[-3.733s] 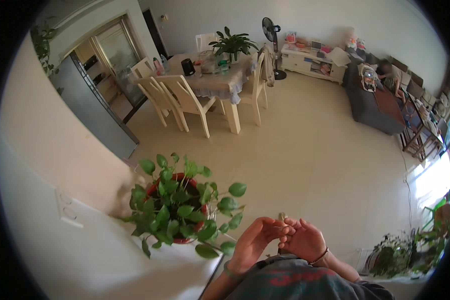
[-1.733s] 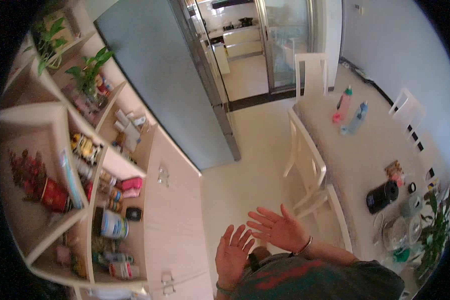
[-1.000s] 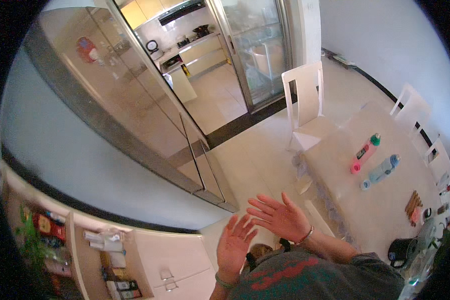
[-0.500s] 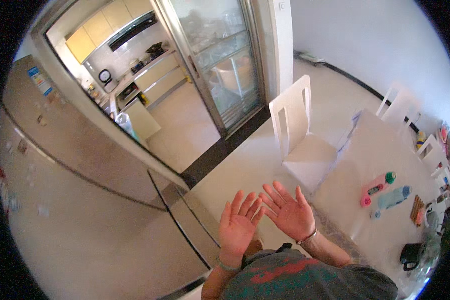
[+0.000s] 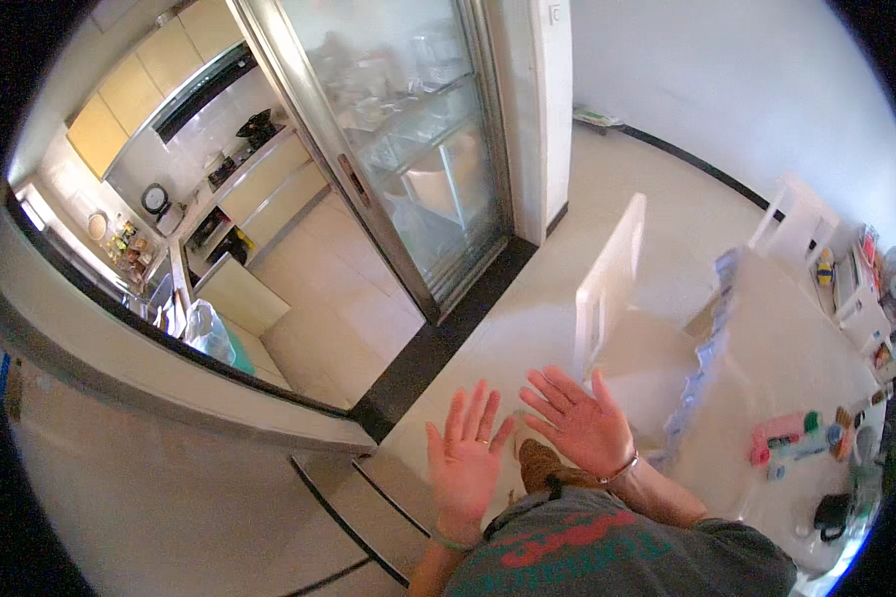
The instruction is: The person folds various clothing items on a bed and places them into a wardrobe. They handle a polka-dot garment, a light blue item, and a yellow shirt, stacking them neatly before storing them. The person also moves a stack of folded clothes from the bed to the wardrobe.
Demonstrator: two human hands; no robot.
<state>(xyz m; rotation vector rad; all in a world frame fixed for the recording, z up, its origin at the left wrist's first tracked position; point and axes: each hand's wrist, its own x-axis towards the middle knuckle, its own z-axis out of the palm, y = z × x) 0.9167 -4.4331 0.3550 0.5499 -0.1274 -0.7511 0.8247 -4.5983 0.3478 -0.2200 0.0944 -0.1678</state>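
— What are the hands doing?
— Left hand and right hand are raised side by side, fingers spread wide, gripping nothing, above the pale floor.
— What's around them?
— A white chair just beyond the right hand, a clothed table with a pink bottle to the right, a glass sliding door ahead, a grey refrigerator on the left.
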